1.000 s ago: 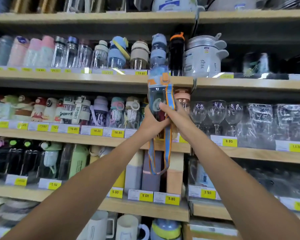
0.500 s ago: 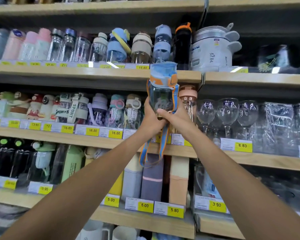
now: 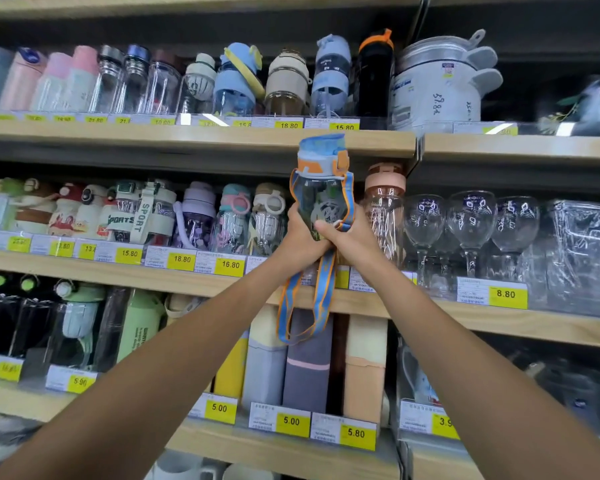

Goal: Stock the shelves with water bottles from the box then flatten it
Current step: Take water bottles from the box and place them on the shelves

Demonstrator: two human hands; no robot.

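Note:
A clear water bottle [image 3: 321,199] with a blue and orange lid stands upright in front of the middle shelf [image 3: 187,282]. Its blue and orange strap [image 3: 321,299] hangs down below my hands. My left hand [image 3: 300,239] grips the bottle's lower left side. My right hand [image 3: 349,237] grips its lower right side, thumb across the front. The bottle sits between a white-capped bottle [image 3: 269,216] on its left and a pink-lidded bottle [image 3: 385,202] on its right. The box is out of view.
The top shelf [image 3: 194,136] carries a row of bottles and a white rice cooker [image 3: 440,81]. Wine glasses [image 3: 471,223] stand right of the pink bottle. Tall boxed flasks [image 3: 309,362] fill the lower shelf. Yellow price tags line every shelf edge.
Both hands have lowered the bottle slightly and brought it closer to the gap on the middle shelf. The strap still dangles. The camera has tilted up a little.

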